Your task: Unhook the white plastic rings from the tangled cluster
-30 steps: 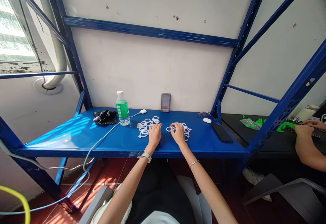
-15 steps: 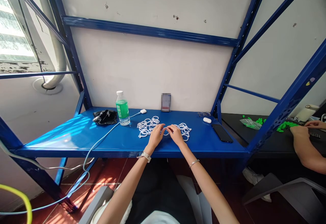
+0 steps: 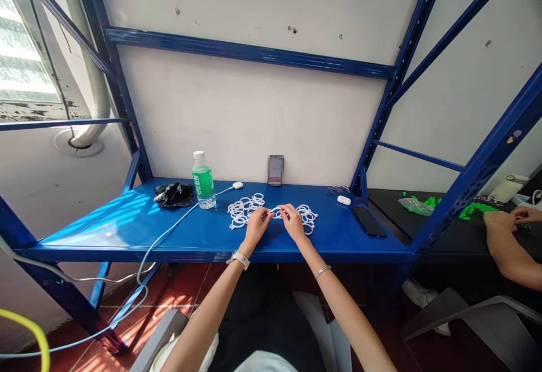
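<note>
Two heaps of white plastic rings lie on the blue shelf point(image 3: 127, 225): a left pile point(image 3: 242, 209) and a right pile point(image 3: 308, 215). Between them, my left hand point(image 3: 256, 224) and my right hand point(image 3: 292, 222) meet, fingers pinched on one white ring point(image 3: 275, 211) held just above the shelf. A watch sits on my left wrist and a thin bracelet on my right.
A green-labelled water bottle point(image 3: 204, 180), a black bag point(image 3: 174, 193), a white charger with cable point(image 3: 237, 185), a small card point(image 3: 275, 170), earbuds case point(image 3: 344, 200) and a black phone point(image 3: 368, 221) stand around. Another person's arm point(image 3: 506, 242) works at the right bench with green parts point(image 3: 474, 209).
My hands left the two piles, came together at the middle and lifted slightly, now pinching a ring between them. The other person's arm shifted a little.
</note>
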`<act>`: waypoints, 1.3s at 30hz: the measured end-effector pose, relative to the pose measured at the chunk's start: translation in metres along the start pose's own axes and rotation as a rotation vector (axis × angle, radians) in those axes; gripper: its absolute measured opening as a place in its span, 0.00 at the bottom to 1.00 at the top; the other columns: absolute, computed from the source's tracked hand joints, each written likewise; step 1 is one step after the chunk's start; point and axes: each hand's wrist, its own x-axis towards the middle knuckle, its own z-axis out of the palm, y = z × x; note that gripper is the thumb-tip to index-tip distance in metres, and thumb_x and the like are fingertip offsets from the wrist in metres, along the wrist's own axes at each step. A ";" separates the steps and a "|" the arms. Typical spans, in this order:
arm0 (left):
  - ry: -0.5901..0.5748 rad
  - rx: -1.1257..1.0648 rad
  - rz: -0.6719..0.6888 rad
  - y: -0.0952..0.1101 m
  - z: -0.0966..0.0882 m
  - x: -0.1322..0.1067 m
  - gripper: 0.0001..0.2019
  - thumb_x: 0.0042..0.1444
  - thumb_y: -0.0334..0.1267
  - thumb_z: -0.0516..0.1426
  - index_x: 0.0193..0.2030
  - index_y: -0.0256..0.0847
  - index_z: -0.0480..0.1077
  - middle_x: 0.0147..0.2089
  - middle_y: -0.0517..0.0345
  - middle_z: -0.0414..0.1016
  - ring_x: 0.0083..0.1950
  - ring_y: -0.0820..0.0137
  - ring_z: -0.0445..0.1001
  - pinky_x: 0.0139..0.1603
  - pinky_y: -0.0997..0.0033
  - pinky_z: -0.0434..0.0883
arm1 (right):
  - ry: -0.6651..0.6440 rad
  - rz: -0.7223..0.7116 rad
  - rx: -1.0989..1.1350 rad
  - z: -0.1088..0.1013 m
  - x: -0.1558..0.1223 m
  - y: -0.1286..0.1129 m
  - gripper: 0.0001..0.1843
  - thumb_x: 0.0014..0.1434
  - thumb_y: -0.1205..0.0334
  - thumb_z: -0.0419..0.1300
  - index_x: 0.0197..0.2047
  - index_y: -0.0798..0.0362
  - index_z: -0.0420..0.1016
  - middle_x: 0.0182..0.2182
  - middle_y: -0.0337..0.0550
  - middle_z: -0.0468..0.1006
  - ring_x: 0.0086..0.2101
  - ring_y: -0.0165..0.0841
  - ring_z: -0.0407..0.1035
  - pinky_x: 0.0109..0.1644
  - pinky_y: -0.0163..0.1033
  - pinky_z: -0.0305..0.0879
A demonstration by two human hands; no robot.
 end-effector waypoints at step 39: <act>-0.172 0.056 0.103 -0.009 0.006 -0.004 0.20 0.57 0.37 0.58 0.56 0.44 0.62 0.49 0.51 0.72 0.49 0.62 0.73 0.46 0.63 0.73 | -0.027 -0.071 0.052 0.000 0.000 -0.006 0.11 0.66 0.58 0.51 0.43 0.50 0.73 0.38 0.45 0.77 0.39 0.36 0.72 0.42 0.40 0.69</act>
